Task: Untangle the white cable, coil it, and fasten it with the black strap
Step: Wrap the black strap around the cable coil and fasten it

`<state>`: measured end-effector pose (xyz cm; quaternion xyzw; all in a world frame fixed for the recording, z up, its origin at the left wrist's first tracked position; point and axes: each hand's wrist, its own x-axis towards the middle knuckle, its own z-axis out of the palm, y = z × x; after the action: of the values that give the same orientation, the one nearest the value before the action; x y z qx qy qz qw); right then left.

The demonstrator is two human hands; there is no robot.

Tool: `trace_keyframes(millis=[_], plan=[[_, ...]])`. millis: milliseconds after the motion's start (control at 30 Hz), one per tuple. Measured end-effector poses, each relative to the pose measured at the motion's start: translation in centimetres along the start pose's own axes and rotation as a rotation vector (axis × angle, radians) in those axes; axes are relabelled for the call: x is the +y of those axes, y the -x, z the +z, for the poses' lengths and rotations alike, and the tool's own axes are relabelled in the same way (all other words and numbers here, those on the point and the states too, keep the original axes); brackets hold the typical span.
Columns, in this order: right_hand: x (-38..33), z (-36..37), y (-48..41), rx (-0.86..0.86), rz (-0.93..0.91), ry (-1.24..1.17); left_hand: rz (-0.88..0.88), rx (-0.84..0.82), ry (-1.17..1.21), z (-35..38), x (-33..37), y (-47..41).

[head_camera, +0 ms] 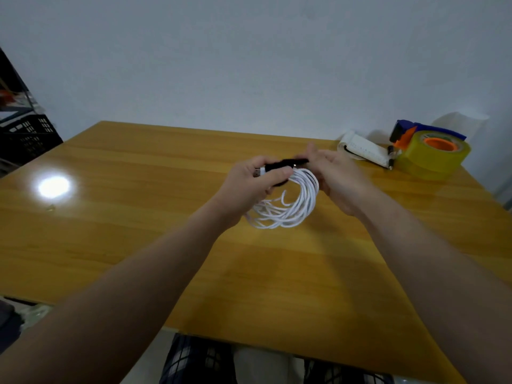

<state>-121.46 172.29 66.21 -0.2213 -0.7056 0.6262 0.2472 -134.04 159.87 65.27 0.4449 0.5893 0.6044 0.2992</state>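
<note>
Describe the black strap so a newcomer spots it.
Over the middle of the wooden table, the left hand grips a white cable coil. The black strap runs from it across the coil's top to the right hand, the only dark band there.

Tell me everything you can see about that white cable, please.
The white cable is a thin, smooth cord gathered into a loose round coil of several loops, one short end curling inside the ring. It is held over the wooden table. The left hand grips its upper left part, where a small plug pokes out. A black strap lies across the top, its far end pinched by the right hand, which also touches the coil's right side.
</note>
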Motion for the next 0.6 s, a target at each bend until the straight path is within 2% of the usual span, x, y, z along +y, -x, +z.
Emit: trace_keyframes(millis=[67,133,233,367,600], plan=[[-0.1,0.1,0.6,-0.179,0.015,0.121,-0.007,0.048,0.013,-0.2,0.1,-0.4],[0.1,0.5,0.8,-0.251,0.008,0.231,-0.003,0.059,-0.049,-0.3,0.2,-0.6],[0.7,1.1,0.4,-0.129,0.052,0.255,-0.029,0.049,-0.180,-0.4,0.0,-1.0],[1.1,1.6,0.2,-0.068,0.177,0.261,-0.023,0.029,-0.300,-0.5,0.0,-1.1],[1.1,1.9,0.6,0.057,0.059,0.175,-0.017,-0.007,-0.251,0.0,0.0,-1.1]])
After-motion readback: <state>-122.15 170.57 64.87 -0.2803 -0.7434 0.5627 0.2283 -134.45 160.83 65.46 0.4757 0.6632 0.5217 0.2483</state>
